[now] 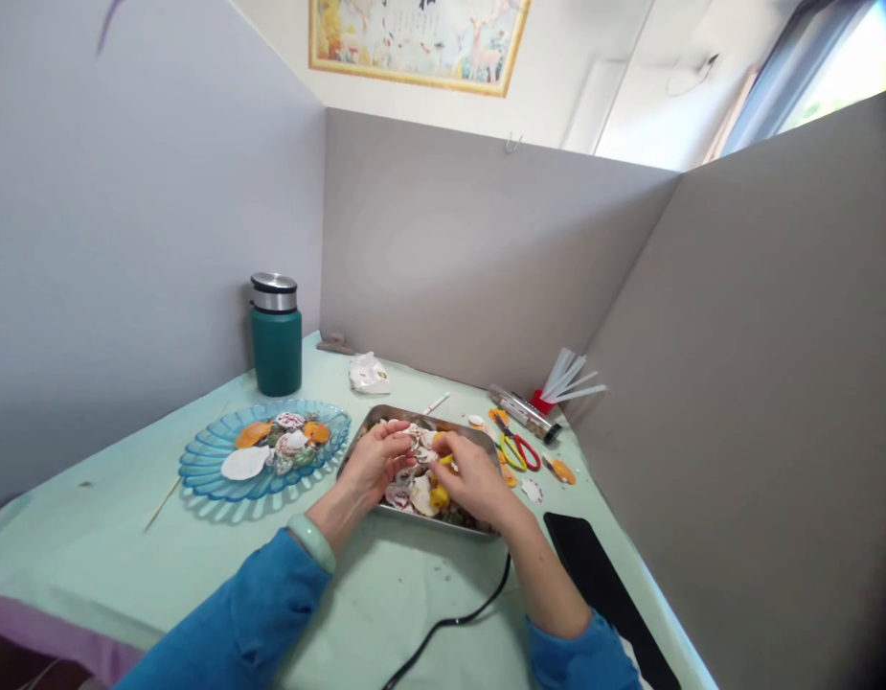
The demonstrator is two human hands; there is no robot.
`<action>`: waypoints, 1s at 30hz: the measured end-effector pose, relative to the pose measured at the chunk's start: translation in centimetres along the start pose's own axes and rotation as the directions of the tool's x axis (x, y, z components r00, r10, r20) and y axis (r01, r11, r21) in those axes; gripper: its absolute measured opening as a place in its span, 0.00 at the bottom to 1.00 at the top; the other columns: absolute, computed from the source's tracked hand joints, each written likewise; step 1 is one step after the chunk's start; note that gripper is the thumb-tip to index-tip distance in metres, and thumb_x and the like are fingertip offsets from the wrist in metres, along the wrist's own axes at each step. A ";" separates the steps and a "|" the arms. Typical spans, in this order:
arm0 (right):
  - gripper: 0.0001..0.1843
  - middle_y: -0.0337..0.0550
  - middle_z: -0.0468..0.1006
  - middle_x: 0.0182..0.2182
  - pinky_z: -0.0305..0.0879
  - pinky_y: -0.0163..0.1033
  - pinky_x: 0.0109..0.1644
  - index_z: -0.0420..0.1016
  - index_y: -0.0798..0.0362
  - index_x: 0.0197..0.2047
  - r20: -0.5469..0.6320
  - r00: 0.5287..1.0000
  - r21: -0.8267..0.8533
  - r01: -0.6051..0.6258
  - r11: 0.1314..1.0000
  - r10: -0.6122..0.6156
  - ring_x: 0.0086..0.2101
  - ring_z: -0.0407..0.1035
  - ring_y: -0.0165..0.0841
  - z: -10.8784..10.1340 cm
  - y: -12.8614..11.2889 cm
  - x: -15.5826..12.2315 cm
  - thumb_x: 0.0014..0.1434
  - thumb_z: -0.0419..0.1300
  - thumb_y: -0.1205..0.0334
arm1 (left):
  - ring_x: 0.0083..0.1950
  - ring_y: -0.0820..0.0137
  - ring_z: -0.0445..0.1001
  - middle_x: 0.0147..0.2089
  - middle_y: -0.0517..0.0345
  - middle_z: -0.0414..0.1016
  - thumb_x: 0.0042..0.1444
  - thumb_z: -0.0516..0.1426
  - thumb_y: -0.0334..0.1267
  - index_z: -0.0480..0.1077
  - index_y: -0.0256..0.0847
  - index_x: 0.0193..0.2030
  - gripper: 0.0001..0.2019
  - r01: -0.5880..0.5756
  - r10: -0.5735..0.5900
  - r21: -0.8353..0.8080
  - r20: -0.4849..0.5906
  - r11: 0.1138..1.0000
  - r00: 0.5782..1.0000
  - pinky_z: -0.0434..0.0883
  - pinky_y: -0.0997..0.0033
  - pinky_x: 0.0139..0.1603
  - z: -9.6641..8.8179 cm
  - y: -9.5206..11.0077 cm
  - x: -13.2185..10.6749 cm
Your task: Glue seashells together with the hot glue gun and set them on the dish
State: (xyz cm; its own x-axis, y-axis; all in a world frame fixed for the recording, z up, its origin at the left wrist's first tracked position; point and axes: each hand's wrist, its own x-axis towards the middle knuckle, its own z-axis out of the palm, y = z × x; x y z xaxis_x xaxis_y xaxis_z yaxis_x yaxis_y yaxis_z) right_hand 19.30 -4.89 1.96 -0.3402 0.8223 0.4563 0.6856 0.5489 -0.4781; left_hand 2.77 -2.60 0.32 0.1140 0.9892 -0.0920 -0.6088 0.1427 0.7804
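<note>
Both hands are over a metal tray (435, 522) heaped with seashells (422, 494). My left hand (376, 465) has its fingers curled at a pale ridged shell (422, 443), which seems to be between the fingertips. Opposite it, my right hand (472, 477) bends its fingers into a pinch close to the same shell; what lies in the pinch is hidden. Under the right fingers sits a yellow tool (440, 496), partly covered, its kind unclear. A black cable (449, 621) runs from the tray's near edge toward me.
Left stands a blue scalloped plate (198, 479) of shells, with a green flask (277, 350) behind. On the right are scissors (518, 450), loose shells (533, 491), a clear tube (525, 412), translucent sticks (568, 379) and a black flat object (601, 585). Grey panels (486, 259) enclose the table.
</note>
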 end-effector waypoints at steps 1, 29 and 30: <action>0.04 0.41 0.75 0.32 0.62 0.38 0.36 0.69 0.52 0.38 -0.057 0.996 0.111 -0.059 0.992 0.066 0.33 0.69 0.33 -0.1 0.2 0.1 0.58 0.55 0.64 | 0.24 0.77 0.71 0.29 0.59 0.73 0.40 0.65 0.24 0.69 0.35 0.37 0.16 -0.002 0.002 0.002 0.004 1.000 1.000 0.73 0.76 0.25 0.0 0.0 0.0; 0.15 0.47 0.77 0.45 0.60 0.38 0.49 0.73 0.52 0.49 -0.101 0.971 -0.098 -0.227 0.969 0.218 0.46 0.69 0.36 0.7 0.4 2.7 0.64 0.50 0.60 | 0.23 0.77 0.70 0.29 0.61 0.72 0.41 0.64 0.24 0.67 0.32 0.40 0.18 0.073 -0.075 0.161 0.011 0.984 0.997 0.72 0.76 0.24 -1.3 1.9 0.4; 0.15 0.47 0.75 0.47 0.59 0.37 0.49 0.72 0.53 0.50 -0.097 0.978 -0.059 -0.190 0.980 0.184 0.46 0.69 0.35 0.7 0.3 2.4 0.65 0.49 0.61 | 0.23 0.77 0.70 0.29 0.60 0.72 0.41 0.63 0.23 0.67 0.32 0.40 0.17 0.066 -0.069 0.161 0.014 0.985 0.998 0.72 0.76 0.24 -1.3 1.9 0.5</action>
State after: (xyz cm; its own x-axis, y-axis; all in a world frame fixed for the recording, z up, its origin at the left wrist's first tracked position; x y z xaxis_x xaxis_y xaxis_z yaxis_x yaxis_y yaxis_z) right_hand 18.21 -2.64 2.38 -0.1439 0.8908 0.4311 0.7748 0.3724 -0.5108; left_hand 0.65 -1.79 0.97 0.1665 0.9765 -0.1369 -0.4661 0.2003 0.8618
